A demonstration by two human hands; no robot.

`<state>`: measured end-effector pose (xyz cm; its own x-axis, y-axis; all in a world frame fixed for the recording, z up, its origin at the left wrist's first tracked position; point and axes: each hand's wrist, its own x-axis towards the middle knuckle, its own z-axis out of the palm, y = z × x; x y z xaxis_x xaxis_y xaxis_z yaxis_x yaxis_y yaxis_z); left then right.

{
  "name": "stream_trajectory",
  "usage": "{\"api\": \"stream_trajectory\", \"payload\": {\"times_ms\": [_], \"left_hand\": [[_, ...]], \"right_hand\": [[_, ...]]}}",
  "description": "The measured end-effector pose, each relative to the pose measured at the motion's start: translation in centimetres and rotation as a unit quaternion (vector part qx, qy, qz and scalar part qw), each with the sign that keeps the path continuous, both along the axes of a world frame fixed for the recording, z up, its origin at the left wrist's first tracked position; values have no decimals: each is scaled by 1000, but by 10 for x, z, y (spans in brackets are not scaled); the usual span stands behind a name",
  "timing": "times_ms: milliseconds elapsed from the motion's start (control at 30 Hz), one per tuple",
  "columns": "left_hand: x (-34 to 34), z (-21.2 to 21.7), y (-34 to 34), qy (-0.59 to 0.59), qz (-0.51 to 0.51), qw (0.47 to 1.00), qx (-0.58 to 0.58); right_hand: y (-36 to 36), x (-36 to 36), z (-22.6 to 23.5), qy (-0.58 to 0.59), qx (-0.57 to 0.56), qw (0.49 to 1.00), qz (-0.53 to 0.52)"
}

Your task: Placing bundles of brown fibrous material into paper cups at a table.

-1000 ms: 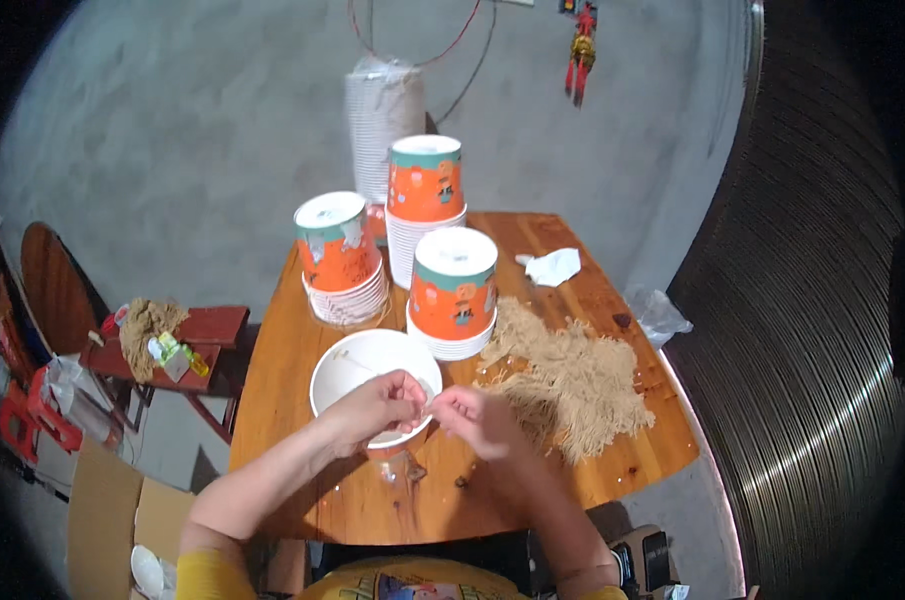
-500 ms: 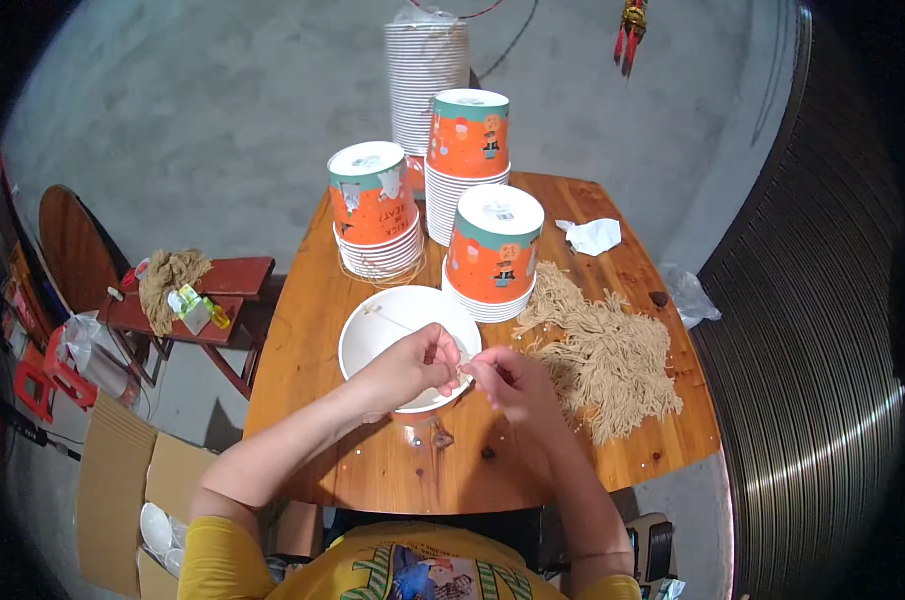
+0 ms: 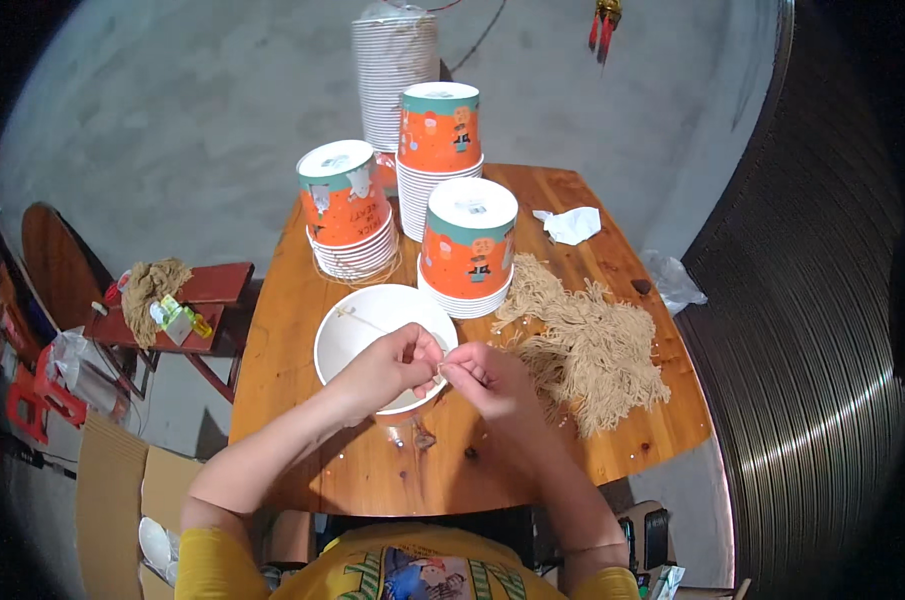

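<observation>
An upright paper bucket (image 3: 344,350), white inside, stands near the middle of the wooden table. A tan string (image 3: 367,321) runs from its far left wall toward my hands. Over the bucket's right rim, my left hand (image 3: 384,372) pinches a bit of the string with thumb and forefinger. My right hand (image 3: 494,384) meets it there, its fingertips also closed on the string. The fingers partly cover the string and the rim beneath. To the right of my right hand lies a heap of cut tan strings (image 3: 607,350).
Beyond the bucket stand upside-down stacks of orange buckets (image 3: 464,250), with a tall white stack (image 3: 397,80) behind. Crumpled white paper (image 3: 570,226) lies at the far right. At left are a red bench (image 3: 222,285) holding more string and an opened cardboard box (image 3: 112,500).
The whole scene has shifted slightly left in view. Both hands stay together at the bucket's rim, with the right fingers now closer against the left.
</observation>
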<state>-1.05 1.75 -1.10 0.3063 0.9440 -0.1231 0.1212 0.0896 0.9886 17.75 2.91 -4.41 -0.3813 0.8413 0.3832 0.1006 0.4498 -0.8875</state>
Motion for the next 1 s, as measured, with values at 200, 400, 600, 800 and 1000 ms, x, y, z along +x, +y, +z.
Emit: {"api": "stream_trajectory", "payload": {"times_ms": [200,400,600,800,1000], "left_hand": [[0,0,5,-86,-27,992,-84],[3,3,1,-24,-39,999,5],[-2,6,1,-40,-46,998,-12],[-1,2,1,-83,-16,995,-57],[1,-2,-3,-35,-9,999,3]], "right_hand": [[1,6,-4,20,-85,996,2],[3,5,-6,-10,-70,997,-20],[4,5,-9,-24,-45,998,-33],[1,2,-9,-2,-46,998,-39],[0,3,-7,-8,-34,999,-37]]}}
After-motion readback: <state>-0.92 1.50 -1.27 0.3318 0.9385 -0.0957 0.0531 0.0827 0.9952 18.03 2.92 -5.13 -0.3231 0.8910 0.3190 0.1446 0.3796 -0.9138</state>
